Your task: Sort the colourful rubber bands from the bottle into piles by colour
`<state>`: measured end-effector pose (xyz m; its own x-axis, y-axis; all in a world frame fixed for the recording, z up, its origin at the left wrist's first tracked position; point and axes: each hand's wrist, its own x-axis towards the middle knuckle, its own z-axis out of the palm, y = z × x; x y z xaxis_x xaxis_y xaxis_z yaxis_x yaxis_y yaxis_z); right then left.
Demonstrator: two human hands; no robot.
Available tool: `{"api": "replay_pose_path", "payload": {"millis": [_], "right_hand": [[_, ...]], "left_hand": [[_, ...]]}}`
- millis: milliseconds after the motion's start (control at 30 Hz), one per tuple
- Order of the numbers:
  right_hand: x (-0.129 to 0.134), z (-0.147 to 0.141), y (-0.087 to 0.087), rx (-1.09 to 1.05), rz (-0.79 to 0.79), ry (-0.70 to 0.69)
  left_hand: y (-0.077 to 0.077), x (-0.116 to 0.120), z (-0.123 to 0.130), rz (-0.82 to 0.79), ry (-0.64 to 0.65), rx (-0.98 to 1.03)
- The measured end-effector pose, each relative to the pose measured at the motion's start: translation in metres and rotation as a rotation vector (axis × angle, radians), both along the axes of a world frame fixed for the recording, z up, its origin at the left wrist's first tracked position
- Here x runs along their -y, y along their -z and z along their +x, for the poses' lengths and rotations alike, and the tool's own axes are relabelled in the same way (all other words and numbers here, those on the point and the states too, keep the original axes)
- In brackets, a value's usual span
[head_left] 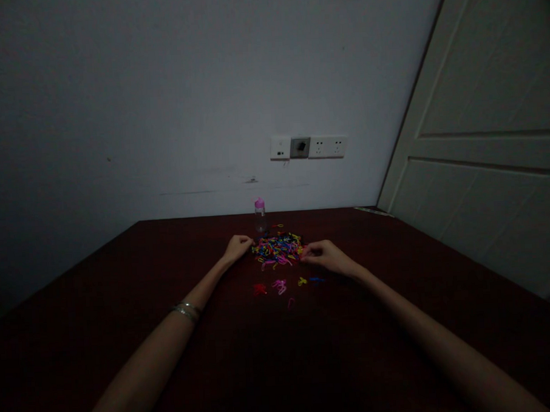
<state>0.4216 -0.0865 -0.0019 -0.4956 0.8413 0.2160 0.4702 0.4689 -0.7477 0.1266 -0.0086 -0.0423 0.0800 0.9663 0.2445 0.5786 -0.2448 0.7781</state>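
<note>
A mixed pile of small, bright, loop-shaped pieces (279,248), perhaps plastic stitch markers, lies on the dark red table (281,351). At its left edge rests my left hand (238,247), fingers curled together; what they hold, if anything, is too small to see. My right hand (328,256) reaches the pile's right edge with thumb and fingers pinched, their tips against the pieces. Nearer to me are small sorted groups: red pieces (260,288), pink pieces (280,285), yellow pieces (302,281) and blue pieces (316,279). A single pink loop (291,303) lies in front of them.
Behind the pile stands a clear bottle (260,220) with a pink cap. The table meets a pale wall (184,113) carrying a row of sockets (327,146). On the right is a panelled door (490,130). The light is dim.
</note>
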Motion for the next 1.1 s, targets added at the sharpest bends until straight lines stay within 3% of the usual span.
{"api": "replay_pose_path", "payload": {"millis": [267,433,567,700,833,933,1100], "right_hand": [[0.031,-0.078,-0.005,0.145,0.081,-0.331],[0.039,-0.090,-0.006,0.179,0.113,-0.379],[0.028,-0.064,-0.012,0.131,0.144,-0.251],[0.000,-0.007,-0.009,0.032,0.178,0.026],[-0.026,0.049,0.005,0.028,0.200,0.325],[-0.035,0.070,0.016,0.060,0.161,0.402],[-0.037,0.073,0.026,0.050,0.082,0.385]], "left_hand": [[-0.007,0.007,0.004,-0.007,0.004,-0.018],[-0.008,0.010,0.005,0.008,0.006,-0.019],[-0.016,0.015,0.005,0.067,0.029,-0.048],[-0.040,0.027,0.016,0.164,0.222,-0.235],[-0.061,0.040,0.046,0.196,0.415,-0.292],[-0.062,0.046,0.077,0.237,0.522,-0.358],[-0.050,0.049,0.121,0.328,0.581,-0.532]]}}
